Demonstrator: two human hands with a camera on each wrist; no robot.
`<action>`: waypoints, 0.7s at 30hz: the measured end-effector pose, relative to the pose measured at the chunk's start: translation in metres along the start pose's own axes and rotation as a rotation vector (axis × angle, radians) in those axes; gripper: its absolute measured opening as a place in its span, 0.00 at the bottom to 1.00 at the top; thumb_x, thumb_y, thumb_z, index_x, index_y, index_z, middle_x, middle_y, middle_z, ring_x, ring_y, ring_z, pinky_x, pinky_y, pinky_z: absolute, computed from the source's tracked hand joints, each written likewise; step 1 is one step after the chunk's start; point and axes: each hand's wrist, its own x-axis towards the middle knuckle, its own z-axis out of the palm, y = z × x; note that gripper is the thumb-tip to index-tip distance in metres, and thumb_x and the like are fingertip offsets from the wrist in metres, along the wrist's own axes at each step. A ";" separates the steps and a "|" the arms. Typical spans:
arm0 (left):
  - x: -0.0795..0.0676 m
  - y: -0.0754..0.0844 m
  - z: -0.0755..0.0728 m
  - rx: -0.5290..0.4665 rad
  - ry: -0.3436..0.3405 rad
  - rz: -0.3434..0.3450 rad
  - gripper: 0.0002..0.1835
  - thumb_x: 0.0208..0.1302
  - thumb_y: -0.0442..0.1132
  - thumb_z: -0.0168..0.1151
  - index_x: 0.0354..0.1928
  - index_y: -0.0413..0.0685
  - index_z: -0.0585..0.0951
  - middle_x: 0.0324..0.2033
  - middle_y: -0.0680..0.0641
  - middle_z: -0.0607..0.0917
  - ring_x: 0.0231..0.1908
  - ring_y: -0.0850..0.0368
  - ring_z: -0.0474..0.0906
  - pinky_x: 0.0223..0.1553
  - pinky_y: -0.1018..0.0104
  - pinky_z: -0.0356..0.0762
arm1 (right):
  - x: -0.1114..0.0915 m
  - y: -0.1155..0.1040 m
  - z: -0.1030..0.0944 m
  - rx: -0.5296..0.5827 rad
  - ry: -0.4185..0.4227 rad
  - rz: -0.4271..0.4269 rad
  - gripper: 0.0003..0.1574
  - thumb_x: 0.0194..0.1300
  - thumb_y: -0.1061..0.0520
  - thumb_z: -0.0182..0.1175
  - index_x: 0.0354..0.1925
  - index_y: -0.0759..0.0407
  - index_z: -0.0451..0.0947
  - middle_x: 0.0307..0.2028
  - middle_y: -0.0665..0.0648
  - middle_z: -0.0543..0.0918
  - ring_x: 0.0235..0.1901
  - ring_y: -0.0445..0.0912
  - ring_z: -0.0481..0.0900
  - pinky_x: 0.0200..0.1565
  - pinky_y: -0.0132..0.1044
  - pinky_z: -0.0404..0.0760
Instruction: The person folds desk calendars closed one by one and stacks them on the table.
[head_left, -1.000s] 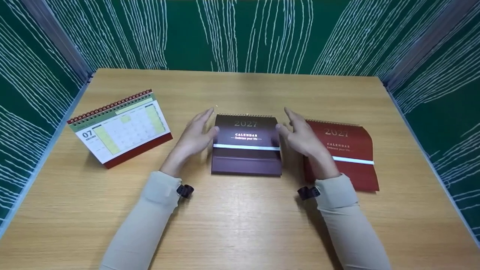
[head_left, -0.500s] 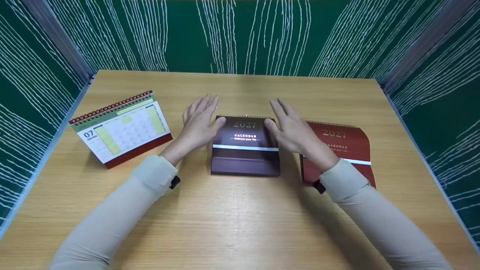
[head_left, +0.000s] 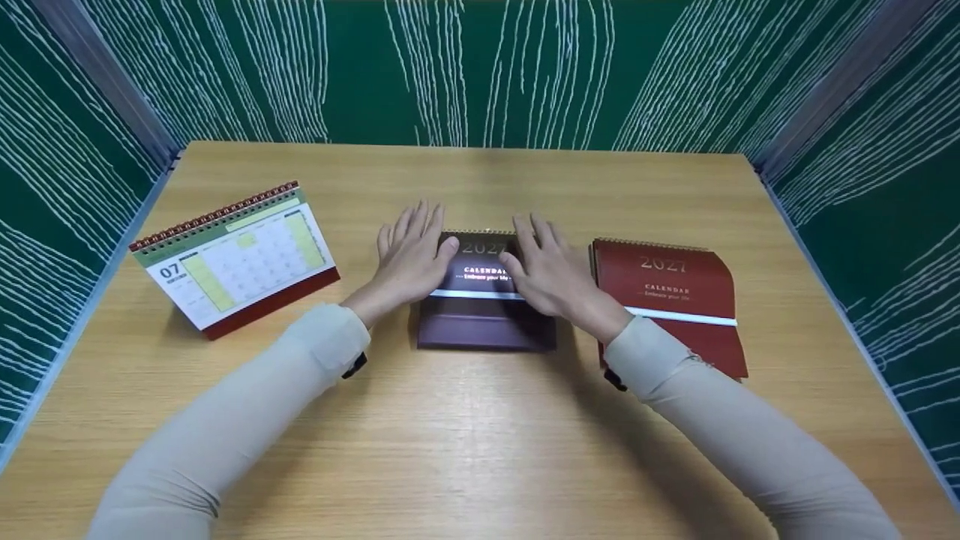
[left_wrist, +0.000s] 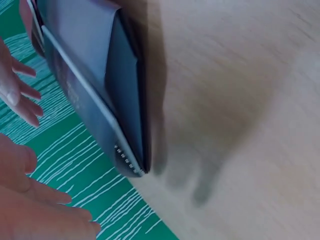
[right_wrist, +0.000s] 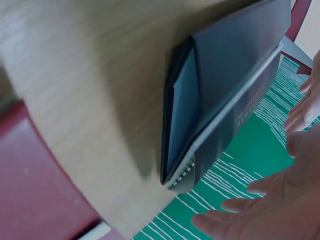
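A dark purple 2027 desk calendar point(head_left: 487, 332) lies in the middle of the table with a pale band point(head_left: 474, 295) across its cover. Over its left edge is my left hand point(head_left: 415, 259), fingers straight and spread. My right hand point(head_left: 551, 276) hovers above its right side, also with straight fingers, hiding part of the cover. Both wrist views show a gap between the hands and the calendar point(left_wrist: 75, 35); the calendar point(right_wrist: 235, 60) looks folded there, its spiral binding at the far end. Neither hand holds anything.
On the left stands an unfolded desk calendar point(head_left: 255, 262) showing page 07, tilted on its red base. A red 2027 calendar point(head_left: 667, 281) with a pale band lies to the right, partly under my right forearm. Green walls with white lines enclose the wooden table point(head_left: 465, 435).
Both hands have gone from beside the purple calendar to above it, and they are closer together. The right forearm uncovers more of the red calendar than half a second ago. The calendars stay put.
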 end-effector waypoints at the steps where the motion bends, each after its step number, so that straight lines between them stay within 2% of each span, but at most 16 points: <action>1: 0.000 -0.001 0.002 0.003 -0.010 -0.006 0.38 0.85 0.56 0.37 0.87 0.52 0.44 0.86 0.43 0.37 0.84 0.44 0.29 0.80 0.39 0.20 | 0.000 -0.001 0.002 0.002 -0.006 0.001 0.47 0.85 0.36 0.37 0.87 0.58 0.40 0.84 0.70 0.45 0.82 0.69 0.46 0.79 0.66 0.52; 6: -0.001 -0.003 0.013 0.042 -0.063 -0.008 0.38 0.85 0.57 0.34 0.87 0.50 0.42 0.85 0.42 0.35 0.84 0.43 0.28 0.80 0.36 0.22 | 0.001 -0.002 0.010 -0.008 -0.035 0.007 0.47 0.85 0.36 0.36 0.86 0.59 0.40 0.84 0.71 0.45 0.81 0.70 0.45 0.81 0.62 0.47; 11: 0.001 -0.005 0.024 0.103 -0.080 -0.001 0.38 0.85 0.57 0.33 0.87 0.49 0.43 0.85 0.42 0.36 0.84 0.41 0.32 0.80 0.34 0.26 | 0.002 -0.003 0.018 -0.033 -0.068 0.003 0.47 0.85 0.36 0.35 0.86 0.62 0.42 0.83 0.73 0.44 0.82 0.70 0.44 0.81 0.61 0.44; 21: 0.003 -0.003 0.033 0.174 -0.106 0.021 0.37 0.86 0.57 0.33 0.87 0.49 0.41 0.85 0.41 0.38 0.84 0.41 0.32 0.80 0.33 0.31 | 0.002 -0.007 0.027 -0.068 -0.099 0.046 0.49 0.85 0.34 0.35 0.86 0.58 0.37 0.84 0.70 0.40 0.83 0.69 0.39 0.81 0.63 0.45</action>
